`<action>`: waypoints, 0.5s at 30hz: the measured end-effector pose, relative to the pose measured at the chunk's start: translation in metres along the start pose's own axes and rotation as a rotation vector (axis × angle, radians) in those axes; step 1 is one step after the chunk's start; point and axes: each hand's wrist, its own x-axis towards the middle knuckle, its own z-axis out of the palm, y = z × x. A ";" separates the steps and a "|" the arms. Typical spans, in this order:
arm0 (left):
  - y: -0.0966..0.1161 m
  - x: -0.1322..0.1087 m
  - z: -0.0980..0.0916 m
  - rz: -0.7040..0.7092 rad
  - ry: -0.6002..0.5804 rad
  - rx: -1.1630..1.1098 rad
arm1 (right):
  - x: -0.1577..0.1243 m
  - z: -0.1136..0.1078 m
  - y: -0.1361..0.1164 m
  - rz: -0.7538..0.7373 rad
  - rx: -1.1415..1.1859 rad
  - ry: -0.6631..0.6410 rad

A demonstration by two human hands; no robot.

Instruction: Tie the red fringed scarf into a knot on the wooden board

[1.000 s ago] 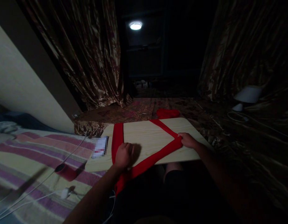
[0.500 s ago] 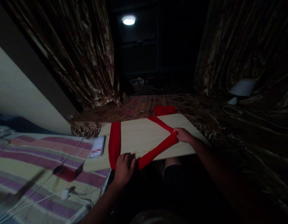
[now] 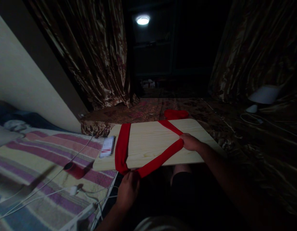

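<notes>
A long red cloth strip point(image 3: 160, 158) lies over a pale wooden board point(image 3: 148, 141). One length crosses the board's left part, and another forms a V whose tip is at my right hand point(image 3: 190, 142), closed on the cloth over the right part of the board. My left hand point(image 3: 128, 189) is closed on the red cloth at the board's near edge, where the left length and the slanting length meet. A further bunch of red cloth lies just beyond the far edge. A blurred white label sits on the board's left end.
A striped bed cover point(image 3: 42, 154) spreads at the left, with a red cylindrical object point(image 3: 74, 170), white cables and a white plug point(image 3: 73, 190). Patterned curtains point(image 3: 105, 57) hang behind. A white lamp point(image 3: 265, 94) stands at the right.
My left hand has moved off the board top to its near edge and closed on the cloth. My right hand still holds its part. The view has shifted slightly left.
</notes>
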 end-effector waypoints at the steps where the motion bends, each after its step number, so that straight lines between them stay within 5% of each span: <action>1: -0.002 0.000 0.001 -0.026 -0.002 0.010 | 0.000 0.002 -0.003 -0.047 -0.047 0.013; 10: -0.052 0.008 -0.005 -0.213 -0.288 0.209 | 0.012 0.018 -0.019 -0.218 -0.047 0.010; 15: -0.076 0.008 -0.015 -0.182 -0.284 -0.176 | 0.016 0.014 -0.025 -0.117 0.005 0.112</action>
